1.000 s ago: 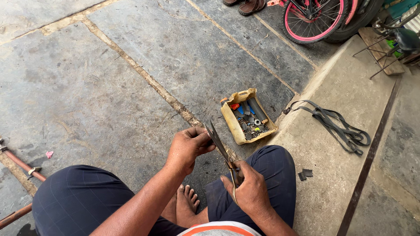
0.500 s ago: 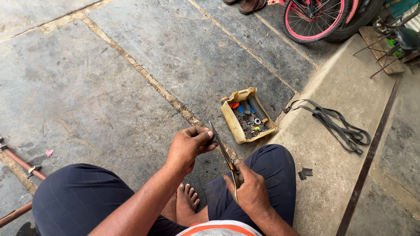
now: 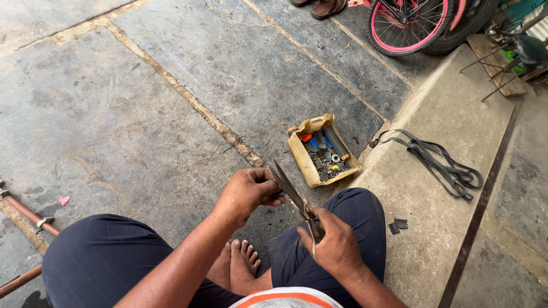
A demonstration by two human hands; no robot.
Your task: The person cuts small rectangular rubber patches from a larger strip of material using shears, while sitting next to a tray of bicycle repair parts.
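I sit on a stone floor in dark trousers, bare feet tucked in. My right hand (image 3: 335, 245) grips the handles of a pair of dark metal scissors (image 3: 292, 194), blades pointing up and away to the left. My left hand (image 3: 245, 194) is closed around something small and dark right at the blades; what it pinches is hidden by the fingers. A yellow cut-open plastic container (image 3: 313, 171) with several small parts, tubes and bolts lies on the floor just beyond the scissors.
A raised concrete ledge (image 3: 439, 188) runs along my right with a looped black rubber strip (image 3: 445, 165) and two small black rubber pieces (image 3: 398, 226). A pink-rimmed bicycle wheel (image 3: 408, 25) and sandals (image 3: 319, 7) are at the top. Metal rods (image 3: 25, 212) lie at the left.
The hands and scissors have stayed almost in place; the scissor blades have shifted slightly at my left hand's fingers.
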